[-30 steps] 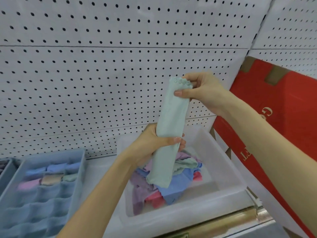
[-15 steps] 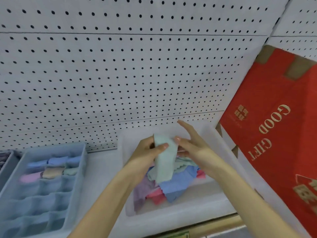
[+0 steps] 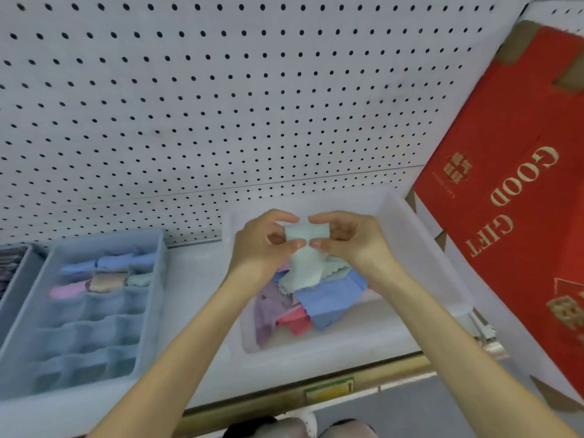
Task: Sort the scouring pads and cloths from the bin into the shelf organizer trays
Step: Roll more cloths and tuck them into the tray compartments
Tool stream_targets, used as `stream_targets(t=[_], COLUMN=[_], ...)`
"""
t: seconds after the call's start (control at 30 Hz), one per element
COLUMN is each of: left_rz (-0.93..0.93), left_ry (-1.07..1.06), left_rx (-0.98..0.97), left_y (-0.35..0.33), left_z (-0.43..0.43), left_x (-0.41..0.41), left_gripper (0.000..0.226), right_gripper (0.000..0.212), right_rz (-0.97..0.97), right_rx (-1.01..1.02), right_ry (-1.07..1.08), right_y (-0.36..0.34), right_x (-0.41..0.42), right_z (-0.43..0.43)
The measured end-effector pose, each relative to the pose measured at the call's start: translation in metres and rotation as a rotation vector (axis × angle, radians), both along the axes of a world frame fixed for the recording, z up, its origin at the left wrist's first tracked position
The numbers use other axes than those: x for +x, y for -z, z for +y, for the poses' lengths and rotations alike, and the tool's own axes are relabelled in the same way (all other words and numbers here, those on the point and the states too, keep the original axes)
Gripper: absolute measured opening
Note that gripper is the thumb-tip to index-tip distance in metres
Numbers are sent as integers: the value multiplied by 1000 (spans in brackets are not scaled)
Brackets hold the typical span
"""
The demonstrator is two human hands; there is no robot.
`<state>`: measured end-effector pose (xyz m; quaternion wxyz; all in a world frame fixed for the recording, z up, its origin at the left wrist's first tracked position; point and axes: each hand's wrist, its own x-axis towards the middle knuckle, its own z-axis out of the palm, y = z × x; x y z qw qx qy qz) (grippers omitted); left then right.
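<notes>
- The mint-green cloth point(image 3: 304, 236) is held above the clear plastic bin point(image 3: 427, 248). Its folded top band runs left to right between the two hands, and the rest hangs down toward the bin.
- The thumbs hide parts of the band. Lower down I cannot tell where this cloth ends and a similar green one with a scalloped edge begins.
- The left hand point(image 3: 264, 245) has its fingers curled, with thumb and forefinger pinching the band's left end.
- The right hand point(image 3: 349, 241) mirrors it, pinching the right end. The two thumb tips nearly meet below the band.
- A pile of cloths point(image 3: 328, 300) lies in the bin: blue on top, purple to the left and pink in front.
- The bin stands on the white shelf point(image 3: 196, 295), just right of the grey-blue organizer tray point(image 3: 155, 292).
- Rolled cloths point(image 3: 104, 273) fill the tray's two back rows. The nearer compartments are too blurred to make out.
- A second tray point(image 3: 15, 298) is cut off at the left edge.
- The pegboard point(image 3: 221, 105) stands behind, and a red gift box point(image 3: 505, 147) leans at the right, partly out of frame.
</notes>
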<state>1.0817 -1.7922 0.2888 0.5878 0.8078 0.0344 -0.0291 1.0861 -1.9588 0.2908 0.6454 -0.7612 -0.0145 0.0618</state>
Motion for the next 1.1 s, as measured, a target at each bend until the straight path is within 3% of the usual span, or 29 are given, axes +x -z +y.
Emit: stream_targets(t=[0.13,0.23,0.3,0.37,0.43,0.5,0.63,0.77,0.87,1.0,1.1], left_rz=[-51,-117,-87,16,124,178,213,103,104,197,210], left_ry=[58,115,172,220,266,304,323,174,80,42,-19], left_rx=[177,368,286,-25,-223,-242,-334,-302,-276,-342,-354], left_y=[-6,-16,-19,-22,-23,-16,-2,5,10,16,20], left_z=[4,7,13,17,15,9,5,-2,-13,-27,-36], left_x=[3,4,6,5,1,-6,-16,-18,-21,-29,-34], left_gripper=[34,10,14,20,12,26,21,15,24,25,18], right_gripper=[23,18,20,14,14,12,6,49,62,50,43], right_rz=[-117,-193,-172,-112,-52,-11,77,310,234,100,186], right_rx=[-154,-296,-314,-254,-96,26,130,150,25,36,89], right_ry=[0,-16,-36,-78,-101,-62,125,59,30,155,253], right_y=[-6,-15,-24,-33,-36,-36,-32,-17,-7,-1,10], right_x=[4,6,9,9,9,10,9,-9,-26,-37,-42], right_z=[2,1,0,2,5,10,11,6,6,13,17])
